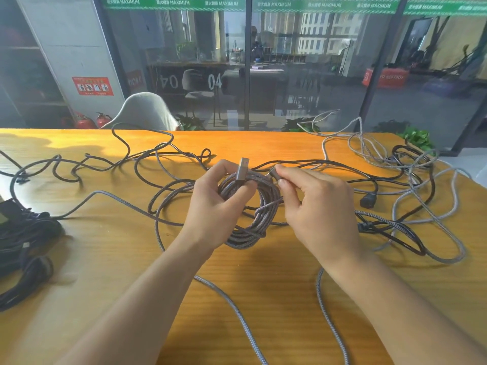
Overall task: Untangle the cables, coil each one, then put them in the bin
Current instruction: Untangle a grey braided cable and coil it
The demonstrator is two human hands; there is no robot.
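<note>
Left hand [214, 204] is wrapped around a grey braided coil [250, 209], fingers curled through the loops and thumb on top, with the silver USB plug [242, 169] poking up just above the fingers. Right hand [313, 204] pinches the coil's other end, a dark connector [275, 174], between thumb and fingertips, right beside the top of the coil. The coil sits just off the desk [263, 285], bottom edge looks like it's touching or nearly so, can't really tell.

Everything else is spaghetti around the coil. Left of it, dark cables [79, 167] snake loosely over the desk toward the far edge. Further left, at the desk's edge, there's a black bundle [26, 241] piled up. Right of the coil, a mess of light grey cables [421, 206] and black ones tangled together, with a black plug [368, 201] lying among them. Two grey strands [237, 312] run from below the coil toward the near edge, between the forearms.

Behind the desk, a grey chair [143, 111] and a glass wall [290, 61]. No idea where the bin is, it's not in view.
</note>
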